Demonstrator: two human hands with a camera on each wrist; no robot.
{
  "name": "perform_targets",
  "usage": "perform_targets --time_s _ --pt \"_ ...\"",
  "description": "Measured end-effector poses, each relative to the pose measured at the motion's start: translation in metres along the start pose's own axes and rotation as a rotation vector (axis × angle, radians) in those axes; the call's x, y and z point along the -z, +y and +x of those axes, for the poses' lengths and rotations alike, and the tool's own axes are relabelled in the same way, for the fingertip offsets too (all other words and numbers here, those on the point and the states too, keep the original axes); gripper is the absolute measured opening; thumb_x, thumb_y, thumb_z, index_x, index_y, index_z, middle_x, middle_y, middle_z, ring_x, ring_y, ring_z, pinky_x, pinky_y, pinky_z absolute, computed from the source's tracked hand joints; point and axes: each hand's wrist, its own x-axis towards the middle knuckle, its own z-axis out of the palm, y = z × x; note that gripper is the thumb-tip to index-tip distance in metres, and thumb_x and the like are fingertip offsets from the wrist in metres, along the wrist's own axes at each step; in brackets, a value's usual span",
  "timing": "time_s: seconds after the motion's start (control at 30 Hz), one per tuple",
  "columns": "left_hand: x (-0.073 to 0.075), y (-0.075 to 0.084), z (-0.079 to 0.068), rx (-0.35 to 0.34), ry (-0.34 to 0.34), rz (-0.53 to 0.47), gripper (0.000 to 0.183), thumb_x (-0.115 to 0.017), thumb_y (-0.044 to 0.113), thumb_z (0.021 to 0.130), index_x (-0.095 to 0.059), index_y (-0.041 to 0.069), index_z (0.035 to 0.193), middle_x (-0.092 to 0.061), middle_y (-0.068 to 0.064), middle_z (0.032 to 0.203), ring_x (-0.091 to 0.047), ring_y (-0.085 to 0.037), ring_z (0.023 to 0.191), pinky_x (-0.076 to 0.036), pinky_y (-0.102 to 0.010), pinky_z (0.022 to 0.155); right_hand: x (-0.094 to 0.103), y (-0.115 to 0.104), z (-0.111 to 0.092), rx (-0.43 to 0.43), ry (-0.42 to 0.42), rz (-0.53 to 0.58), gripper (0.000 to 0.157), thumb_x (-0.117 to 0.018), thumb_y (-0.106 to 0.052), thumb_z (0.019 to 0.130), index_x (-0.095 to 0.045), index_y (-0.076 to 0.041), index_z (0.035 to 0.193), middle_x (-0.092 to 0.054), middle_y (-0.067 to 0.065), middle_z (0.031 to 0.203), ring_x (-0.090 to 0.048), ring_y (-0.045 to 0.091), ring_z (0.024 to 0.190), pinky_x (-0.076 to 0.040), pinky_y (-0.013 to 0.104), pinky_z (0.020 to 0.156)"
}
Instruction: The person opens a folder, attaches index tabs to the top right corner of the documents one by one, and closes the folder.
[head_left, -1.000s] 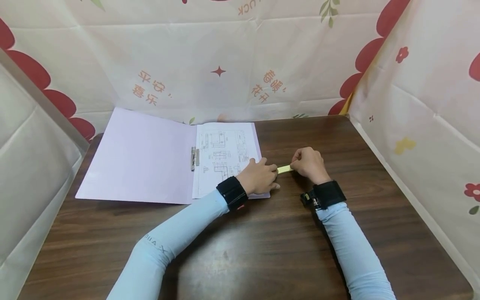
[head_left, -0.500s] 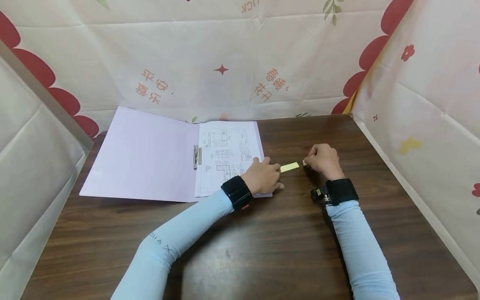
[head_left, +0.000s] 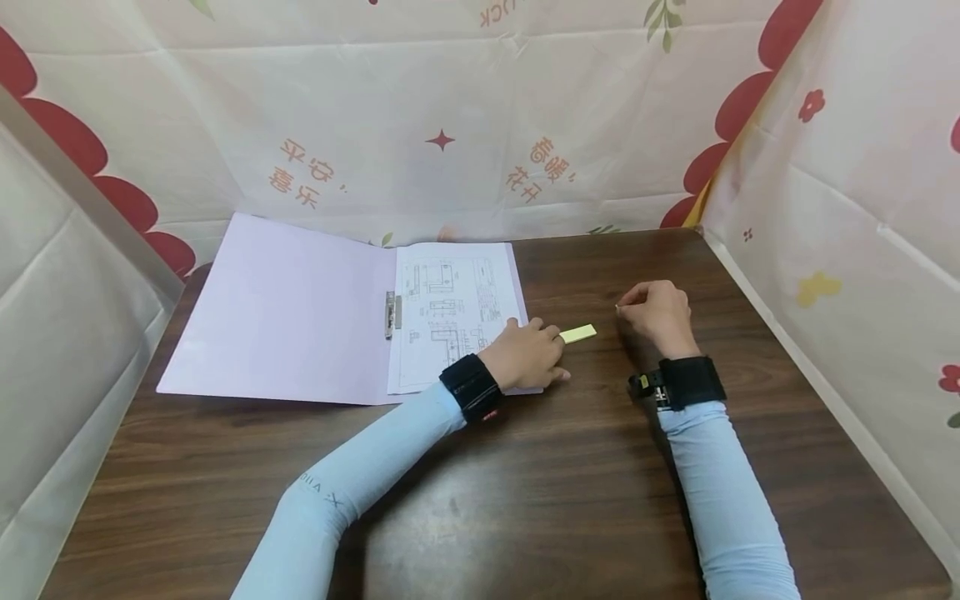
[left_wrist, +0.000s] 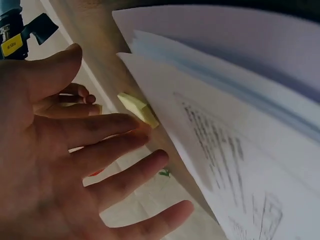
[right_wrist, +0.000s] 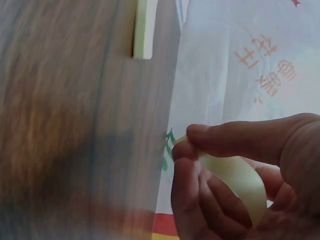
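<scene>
My left hand (head_left: 525, 357) rests across the lower right corner of an open lilac clip folder (head_left: 292, 317). Its fingers look straight and spread in the left wrist view, with fingertips right at a narrow yellow sticky-note pad (head_left: 580, 333) on the table. To the right of that pad, my right hand (head_left: 662, 317) pinches a single sticky note (right_wrist: 242, 180) between thumb and index finger. The pale yellow strip bends back in a curve toward the palm in the right wrist view. Sheets of technical drawings (head_left: 450, 287) lie in the folder's right side, partly covered by the left hand.
A metal clip (head_left: 390, 315) sits at the folder's spine. The dark wooden table (head_left: 465, 508) runs back to a patterned cloth (head_left: 360, 108), which also hangs along the left and right sides.
My right hand has pulled away to the right from the sticky-note pad, a note now between its fingers. The pad stays by the left hand, which has barely moved.
</scene>
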Motion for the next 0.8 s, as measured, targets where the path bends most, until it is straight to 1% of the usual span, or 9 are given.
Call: perform_targets --time_s 0.1,0.17,0.27,0.37,0.43,0.5,0.6,0.7,0.8 --pt "0.000 -0.006 -0.009 0.007 0.030 -0.025 0.067 -0.045 0.060 0.105 -0.051 0.012 0.151 -0.043 -0.009 0.162 -0.049 -0.027 0.141 -0.047 -0.054 0.109 -0.001 -0.006 -0.001 0.006 -0.006 -0.004 0.020 -0.069 -0.018 0.096 -0.077 0.000 0.099 -0.071 0.025 0.109 -0.058 0.037 0.095 -0.040 0.039 0.072" --pt "0.002 -0.013 -0.020 0.016 0.053 -0.043 0.065 -0.045 0.059 0.105 -0.050 0.014 0.151 -0.039 -0.010 0.165 -0.046 -0.029 0.145 -0.045 -0.057 0.112 -0.003 -0.010 0.000 0.011 -0.014 -0.007 0.020 -0.069 -0.018 0.096 -0.076 0.000 0.100 -0.071 0.024 0.107 -0.058 0.036 0.093 -0.040 0.039 0.072" --pt "0.002 -0.027 -0.039 0.031 0.080 -0.058 0.059 -0.047 0.057 0.105 -0.052 0.017 0.149 -0.041 -0.010 0.163 -0.046 -0.030 0.145 -0.044 -0.058 0.113 -0.006 -0.017 0.000 0.029 -0.037 0.003 0.022 -0.068 -0.020 0.097 -0.072 -0.002 0.110 -0.069 0.024 0.110 -0.058 0.035 0.092 -0.041 0.037 0.071" --pt "0.000 -0.042 -0.059 0.061 0.095 -0.085 0.055 -0.050 0.056 0.105 -0.056 0.018 0.144 -0.047 -0.010 0.158 -0.048 -0.032 0.143 -0.044 -0.057 0.112 -0.010 -0.025 0.002 0.070 -0.073 0.047 0.029 -0.068 -0.019 0.097 -0.068 -0.002 0.121 -0.069 0.025 0.116 -0.063 0.035 0.091 -0.045 0.034 0.068" --pt "-0.003 -0.051 -0.071 0.090 0.103 -0.103 0.055 -0.052 0.056 0.103 -0.058 0.017 0.143 -0.051 -0.010 0.155 -0.050 -0.031 0.140 -0.047 -0.056 0.109 -0.014 -0.031 0.004 0.114 -0.099 0.078 0.030 -0.068 -0.018 0.097 -0.068 -0.003 0.124 -0.068 0.026 0.122 -0.064 0.034 0.087 -0.046 0.033 0.066" --pt "-0.006 -0.058 -0.082 0.124 0.113 -0.123 0.055 -0.055 0.056 0.102 -0.059 0.018 0.142 -0.054 -0.009 0.152 -0.051 -0.032 0.138 -0.048 -0.055 0.107 -0.020 -0.037 0.008 0.144 -0.132 0.119 0.027 -0.069 -0.018 0.097 -0.071 -0.003 0.120 -0.068 0.025 0.124 -0.066 0.031 0.085 -0.048 0.031 0.066" --pt "-0.011 -0.065 -0.095 0.159 0.131 -0.149 0.055 -0.061 0.055 0.099 -0.061 0.018 0.140 -0.057 -0.009 0.148 -0.052 -0.033 0.136 -0.049 -0.056 0.105 -0.029 -0.047 0.023 0.140 -0.197 0.198 0.022 -0.071 -0.017 0.097 -0.072 -0.003 0.114 -0.066 0.022 0.127 -0.069 0.027 0.089 -0.053 0.030 0.073" --pt "-0.019 -0.067 -0.103 0.170 0.145 -0.163 0.054 -0.065 0.054 0.097 -0.062 0.019 0.139 -0.059 -0.009 0.147 -0.052 -0.034 0.137 -0.048 -0.057 0.105 -0.043 -0.059 0.046 0.101 -0.270 0.287 0.019 -0.071 -0.014 0.096 -0.071 -0.002 0.111 -0.067 0.019 0.119 -0.073 0.024 0.093 -0.058 0.030 0.080" --pt "-0.028 -0.068 -0.107 0.168 0.156 -0.157 0.053 -0.067 0.054 0.096 -0.064 0.019 0.137 -0.061 -0.009 0.143 -0.053 -0.035 0.135 -0.049 -0.057 0.103 -0.060 -0.071 0.071 0.073 -0.321 0.346 0.016 -0.071 -0.008 0.096 -0.069 0.000 0.109 -0.068 0.018 0.111 -0.073 0.023 0.091 -0.061 0.030 0.080"
